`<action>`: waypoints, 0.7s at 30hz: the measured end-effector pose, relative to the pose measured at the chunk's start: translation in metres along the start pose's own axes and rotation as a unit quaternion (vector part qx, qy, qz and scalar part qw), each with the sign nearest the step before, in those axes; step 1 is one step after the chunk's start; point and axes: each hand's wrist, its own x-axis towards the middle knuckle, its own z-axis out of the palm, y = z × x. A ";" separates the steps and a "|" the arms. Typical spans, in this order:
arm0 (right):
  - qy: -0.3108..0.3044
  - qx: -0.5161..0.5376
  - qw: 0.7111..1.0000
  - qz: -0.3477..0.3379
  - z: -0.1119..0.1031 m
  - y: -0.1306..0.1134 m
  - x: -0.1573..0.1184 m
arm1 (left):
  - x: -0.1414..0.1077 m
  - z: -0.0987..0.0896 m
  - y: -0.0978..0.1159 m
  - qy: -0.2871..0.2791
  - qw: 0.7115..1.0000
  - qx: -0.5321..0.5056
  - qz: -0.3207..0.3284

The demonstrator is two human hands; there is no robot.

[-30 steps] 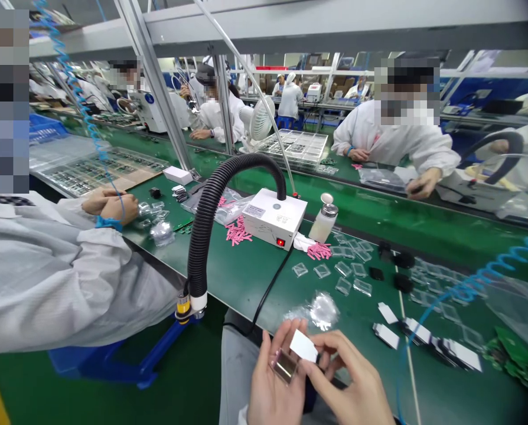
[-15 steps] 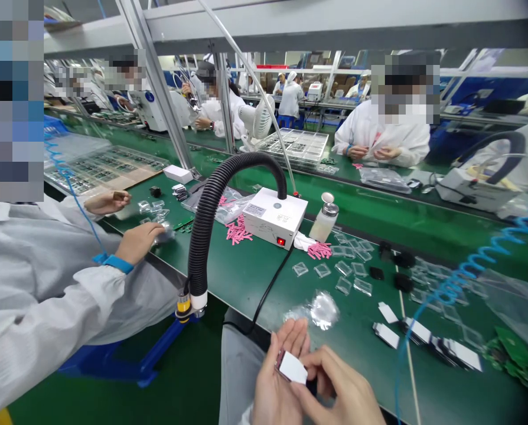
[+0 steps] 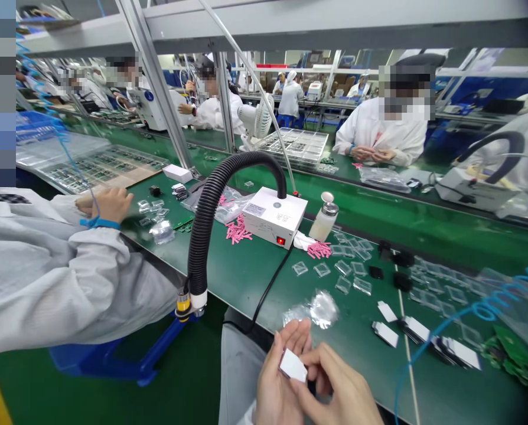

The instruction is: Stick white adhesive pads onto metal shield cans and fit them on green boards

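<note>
White tab (image 3: 293, 365) sits in the cupped left hand (image 3: 276, 381), and the right hand's (image 3: 335, 386) fingers pinch its near corner.

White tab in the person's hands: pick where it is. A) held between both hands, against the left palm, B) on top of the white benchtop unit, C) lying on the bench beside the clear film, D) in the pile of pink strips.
A: the white tab rests on the upturned left hand, and the right hand closes on it from the side.
</note>
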 end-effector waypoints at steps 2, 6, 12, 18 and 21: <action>0.005 -0.004 1.000 -0.006 0.000 0.000 0.000 | -0.002 0.004 0.001 0.005 1.000 -0.006 -0.008; 0.011 -0.013 1.000 -0.009 -0.001 0.001 -0.001 | -0.004 0.005 0.001 0.006 1.000 0.001 -0.012; 0.003 -0.010 1.000 0.004 -0.003 0.000 -0.001 | -0.006 0.008 0.001 0.016 1.000 0.013 -0.017; 0.000 -0.003 1.000 0.022 -0.002 0.000 0.000 | -0.005 0.006 -0.001 0.011 0.999 0.031 -0.017; 0.001 -0.003 1.000 0.021 -0.002 0.000 0.000 | -0.002 -0.003 -0.004 -0.029 0.998 0.050 -0.006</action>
